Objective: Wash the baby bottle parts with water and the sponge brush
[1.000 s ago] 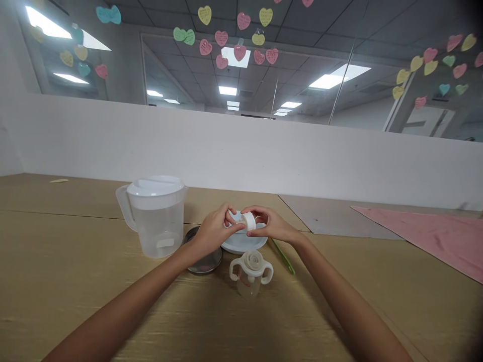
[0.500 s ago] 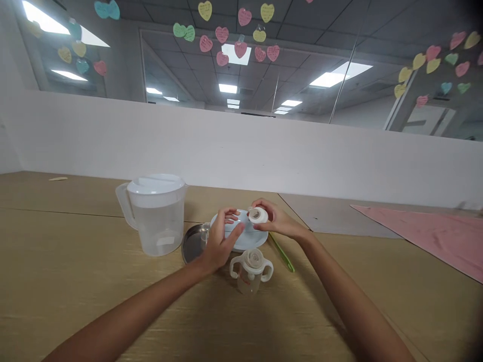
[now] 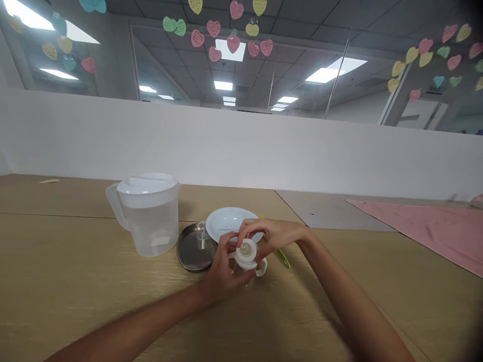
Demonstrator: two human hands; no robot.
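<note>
A two-handled baby bottle [image 3: 261,267] stands on the table in front of me, mostly covered by my hands. My left hand [image 3: 225,269] is wrapped round its left side, thumb at the front. From above, my right hand [image 3: 264,235] grips a white nipple collar [image 3: 246,251] at the bottle's mouth. The collar sits on or against the top; whether it is threaded on cannot be made out. Just behind is a pale blue-white bowl [image 3: 222,217]. A green-handled utensil [image 3: 284,258] lies to the right, its far end partly hidden by my right hand.
A lidded plastic pitcher [image 3: 156,221] holding clear liquid stands at left. Next to it is a round metal tray [image 3: 190,251] with a small clear cover [image 3: 202,232] on it. A pink cloth [image 3: 422,229] lies at right. A white wall [image 3: 211,141] rises behind the table.
My right hand has brought the white collar down and forward onto the bottle's top. My left hand has moved from beside the bowl to take hold of the bottle. The view has shifted slightly.
</note>
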